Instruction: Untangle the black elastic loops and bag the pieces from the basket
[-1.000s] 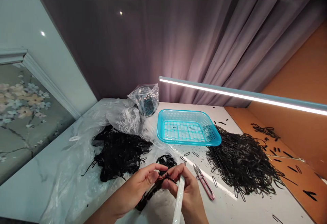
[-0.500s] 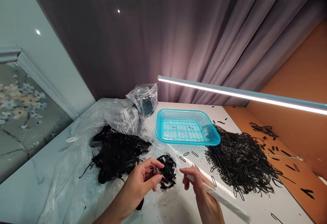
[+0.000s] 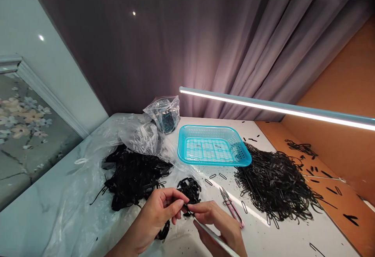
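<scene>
My left hand (image 3: 159,214) is closed in a pinch on a small black strip piece, mostly hidden by the fingertips. My right hand (image 3: 218,223) is wrapped round a slim white pen-like tool (image 3: 215,238), whose front end meets the left fingertips. Just behind the hands lies a small heap of short black pieces (image 3: 190,190). Pink-handled snips (image 3: 231,207) rest on the table right of my right hand. A larger pile of black strips (image 3: 136,179) sits on clear plastic to the left.
A blue plastic basket (image 3: 213,163) holds a few black loops. To its right spreads a big pile of black loops (image 3: 275,186). Clear plastic sheeting (image 3: 76,206) covers the left side, with a tied-looking clear bag (image 3: 164,112) behind. A lit tube lamp (image 3: 263,106) crosses above.
My right hand has moved left and down to my left hand, bringing the white tool's tip to its fingertips. The pink-handled snips, largely hidden before, now show.
</scene>
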A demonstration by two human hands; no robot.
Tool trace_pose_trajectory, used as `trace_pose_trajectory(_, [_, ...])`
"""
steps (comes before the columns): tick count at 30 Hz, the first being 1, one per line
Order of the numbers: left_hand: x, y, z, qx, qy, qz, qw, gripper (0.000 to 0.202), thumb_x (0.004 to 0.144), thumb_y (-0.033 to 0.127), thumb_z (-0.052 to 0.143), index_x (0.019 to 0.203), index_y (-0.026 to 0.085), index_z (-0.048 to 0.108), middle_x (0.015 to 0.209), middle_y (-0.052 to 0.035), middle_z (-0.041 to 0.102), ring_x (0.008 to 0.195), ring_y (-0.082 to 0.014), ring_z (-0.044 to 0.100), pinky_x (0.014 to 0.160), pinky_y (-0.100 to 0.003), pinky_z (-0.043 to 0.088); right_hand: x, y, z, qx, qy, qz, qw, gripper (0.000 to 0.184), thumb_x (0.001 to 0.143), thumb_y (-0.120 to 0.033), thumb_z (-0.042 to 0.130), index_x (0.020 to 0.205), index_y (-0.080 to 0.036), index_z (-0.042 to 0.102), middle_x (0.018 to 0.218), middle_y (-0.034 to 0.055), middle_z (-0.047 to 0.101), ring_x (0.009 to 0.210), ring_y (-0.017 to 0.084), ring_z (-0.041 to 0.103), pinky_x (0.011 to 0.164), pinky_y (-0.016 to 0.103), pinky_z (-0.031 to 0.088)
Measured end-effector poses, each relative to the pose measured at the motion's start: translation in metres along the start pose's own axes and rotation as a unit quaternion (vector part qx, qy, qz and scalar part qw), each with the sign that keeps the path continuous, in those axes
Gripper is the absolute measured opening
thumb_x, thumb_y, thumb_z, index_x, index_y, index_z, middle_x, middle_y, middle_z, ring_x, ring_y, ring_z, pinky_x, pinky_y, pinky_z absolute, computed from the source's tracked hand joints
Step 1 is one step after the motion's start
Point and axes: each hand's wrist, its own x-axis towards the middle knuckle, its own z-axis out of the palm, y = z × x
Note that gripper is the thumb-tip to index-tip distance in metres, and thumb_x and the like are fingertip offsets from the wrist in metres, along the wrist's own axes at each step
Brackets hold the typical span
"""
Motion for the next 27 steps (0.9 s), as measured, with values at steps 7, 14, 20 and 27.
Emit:
trace_pose_trajectory(7, [0.007,-0.009,-0.001,-0.008,-0.018,0.036,0.999,0.03,0.076,0.039,0.078,0.095,0.017,0.073,0.101,-0.0072,0.059,0.073,-0.0135,0.055,0.055,-0.021,0.045,0.001,0.004,0.001,0.123,0.029,0.215,0.968,0.018,0.089,-0.036,0.066,0.078,-0.022,0.063,0.096,0.0102,0.076,0.085,0.025,0.072,0.075,0.033,0.056])
trace_pose_trajectory(14, [0.006,-0.01,0.005,0.04,0.021,0.039,0.998,0.031,0.077,0.022,0.076,0.107,0.027,0.069,0.099,-0.0017,0.062,0.08,-0.0158,0.06,0.07,-0.026,0.051,0.01,0.002,0.003,0.299,0.037,0.303,0.904,0.026,0.08,-0.042,0.076,0.074,-0.021,0.061,0.096,0.0085,0.075,0.088,0.026,0.069,0.08,0.035,0.051])
trace_pose_trajectory(20, [0.004,-0.005,0.008,0.069,0.03,0.058,0.996,0.026,0.08,0.022,0.072,0.105,0.022,0.069,0.084,-0.0009,0.061,0.078,-0.0177,0.062,0.072,-0.029,0.051,0.011,0.004,0.004,0.323,0.048,0.324,0.888,0.028,0.078,-0.042,0.078,0.073,-0.019,0.063,0.095,0.0084,0.074,0.087,0.025,0.068,0.077,0.033,0.048])
trace_pose_trajectory(27, [0.003,-0.003,0.012,-0.012,-0.01,0.062,0.998,0.018,0.08,0.023,0.075,0.097,0.021,0.073,0.081,-0.0007,0.061,0.079,-0.0158,0.059,0.074,-0.026,0.049,0.014,0.003,0.002,0.312,0.036,0.31,0.897,0.017,0.085,-0.037,0.073,0.083,-0.021,0.069,0.09,0.0056,0.073,0.088,0.022,0.065,0.082,0.032,0.046])
